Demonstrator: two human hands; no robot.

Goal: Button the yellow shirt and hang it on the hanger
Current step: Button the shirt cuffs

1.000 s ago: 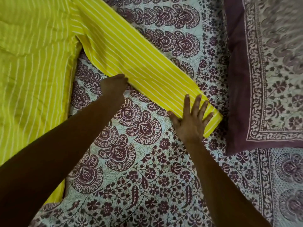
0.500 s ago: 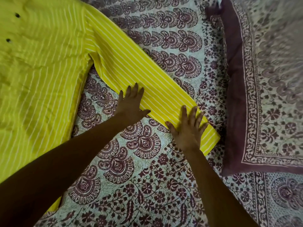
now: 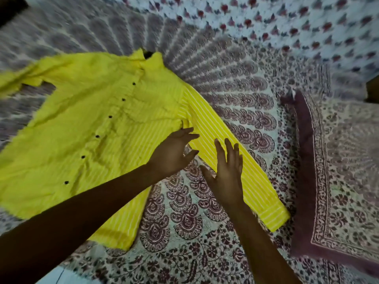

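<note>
both hands have come off the cuff end of the sleeve and moved up it, and the view has swung to take in the whole shirt. nearest, the right hand point(image 3: 227, 173) is over the middle of the sleeve point(image 3: 254, 181), fingers straight and a little apart, holding nothing. the left hand point(image 3: 174, 154) is just beside it at the armpit, fingers spread and loose, also holding nothing. whether either palm touches the cloth i cannot tell. the yellow shirt point(image 3: 86, 144) lies front up on the bed point(image 3: 184, 232), its cuff point(image 3: 274, 218) near a pillow point(image 3: 338, 181) to the right. a row of dark buttons point(image 3: 110, 116) runs up the front to the collar point(image 3: 151, 58), so the fastening looks done or nearly so, and this seems to be the smoothing before hanging. the next move would call for a hanger fed in at the neck, with the shirt lifted by its shoulders. no hanger is in view. the far sleeve point(image 3: 18, 83) is smeared by motion, and the top button is hard to make out.
</note>
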